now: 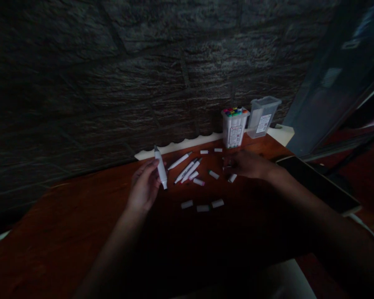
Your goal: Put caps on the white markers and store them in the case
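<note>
My left hand is closed around an uncapped white marker, which it holds tilted above the table. To the right of that hand lie several more white markers without caps. Loose marker caps are scattered about, such as a white cap in the front group and a green-edged cap farther back. My right hand reaches low over the table with bent fingers pressed together. Something small and pale shows at its fingertips, too dark to make out. A white cap rests just below it.
A clear container full of markers with colourful ends stands by the wall. Beside it is a second clear container. A dark flat panel lies at the table's right edge. A pale wavy-edged strip runs along the brick wall.
</note>
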The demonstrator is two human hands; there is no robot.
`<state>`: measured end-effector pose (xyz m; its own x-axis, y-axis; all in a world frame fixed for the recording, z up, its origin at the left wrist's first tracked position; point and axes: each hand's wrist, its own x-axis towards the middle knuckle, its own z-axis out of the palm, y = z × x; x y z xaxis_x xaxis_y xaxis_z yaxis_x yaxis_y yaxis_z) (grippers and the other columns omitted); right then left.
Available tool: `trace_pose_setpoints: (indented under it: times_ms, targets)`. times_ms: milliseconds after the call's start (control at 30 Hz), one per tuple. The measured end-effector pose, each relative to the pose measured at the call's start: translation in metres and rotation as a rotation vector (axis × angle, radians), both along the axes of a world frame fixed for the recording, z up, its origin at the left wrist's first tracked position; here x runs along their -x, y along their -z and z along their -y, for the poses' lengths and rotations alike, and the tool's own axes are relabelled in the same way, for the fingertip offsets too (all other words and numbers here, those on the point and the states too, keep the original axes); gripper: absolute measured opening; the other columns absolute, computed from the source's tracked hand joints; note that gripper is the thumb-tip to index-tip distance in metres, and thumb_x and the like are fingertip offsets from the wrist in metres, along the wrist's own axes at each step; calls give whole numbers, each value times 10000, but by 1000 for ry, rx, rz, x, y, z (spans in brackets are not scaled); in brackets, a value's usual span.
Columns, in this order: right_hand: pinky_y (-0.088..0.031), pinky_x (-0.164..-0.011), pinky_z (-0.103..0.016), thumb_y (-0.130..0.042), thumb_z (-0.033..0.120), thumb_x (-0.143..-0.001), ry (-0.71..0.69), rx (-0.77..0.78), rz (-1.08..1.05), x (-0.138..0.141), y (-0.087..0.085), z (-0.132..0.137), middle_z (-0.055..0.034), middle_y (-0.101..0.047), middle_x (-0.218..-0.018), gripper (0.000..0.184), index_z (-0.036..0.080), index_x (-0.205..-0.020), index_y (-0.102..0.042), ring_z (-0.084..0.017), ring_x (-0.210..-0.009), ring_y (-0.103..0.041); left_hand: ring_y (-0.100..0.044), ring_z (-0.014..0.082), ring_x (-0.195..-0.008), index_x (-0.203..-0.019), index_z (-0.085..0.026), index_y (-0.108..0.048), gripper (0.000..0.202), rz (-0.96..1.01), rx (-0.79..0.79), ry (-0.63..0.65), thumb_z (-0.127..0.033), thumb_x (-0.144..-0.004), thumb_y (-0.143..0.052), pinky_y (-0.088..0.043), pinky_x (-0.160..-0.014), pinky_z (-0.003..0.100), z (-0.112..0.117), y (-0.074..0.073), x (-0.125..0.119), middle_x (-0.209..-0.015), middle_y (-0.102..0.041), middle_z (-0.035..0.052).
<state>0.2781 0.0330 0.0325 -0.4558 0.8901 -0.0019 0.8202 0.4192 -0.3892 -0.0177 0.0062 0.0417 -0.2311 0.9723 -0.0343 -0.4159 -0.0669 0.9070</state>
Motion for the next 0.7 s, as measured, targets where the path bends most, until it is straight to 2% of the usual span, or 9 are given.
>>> trace_pose_setpoints:
  times_ms: [133,200,333,500,600,700]
  targets:
    - [-430,-616,-271,-568,360,-869,-87,0,-112,14,2,8,-21,-720,-829,206,215,-950,-690,-155,-700,-640,-658,125,-625,-772,-150,-667,206,-29,2,14,-224,-620,-786,-522,-525,182,0,2,0,-735,-701,14]
    - [-442,-638,-283,-576,343,-867,-117,-18,-97,21,5,11,-31,-726,-866,197,222,-969,-695,-170,-734,-650,-659,122,-623,-783,-150,-672,209,-28,-14,18,-221,-622,-784,-528,-534,181,-1,4,1,-737,-704,16]
    - [-473,-696,-306,-561,260,-874,-91,-91,-78,31,16,11,-48,-736,-914,179,229,-978,-704,-194,-800,-672,-663,117,-634,-783,-156,-680,194,-1,-50,34,-220,-628,-779,-538,-541,173,-3,8,3,-743,-708,18]
    - [-496,-754,-318,-533,268,-902,-113,-167,-205,41,27,11,-28,-739,-982,208,243,-1030,-695,-188,-838,-684,-674,132,-656,-776,-152,-682,196,-1,-38,64,-225,-625,-783,-533,-519,173,-4,10,3,-742,-712,23]
    - [-494,-764,-315,-540,257,-898,-179,-188,-287,45,26,15,-6,-735,-1012,223,257,-1062,-690,-179,-858,-680,-668,118,-654,-772,-155,-686,172,-3,-51,72,-223,-642,-775,-536,-538,169,-3,10,3,-762,-719,23]
    - [-485,-711,-285,-551,265,-898,-226,-155,-333,47,20,22,3,-741,-948,198,249,-1026,-702,-151,-794,-677,-656,107,-626,-769,-156,-689,170,5,-62,69,-229,-645,-779,-539,-543,172,-4,11,4,-754,-716,18]
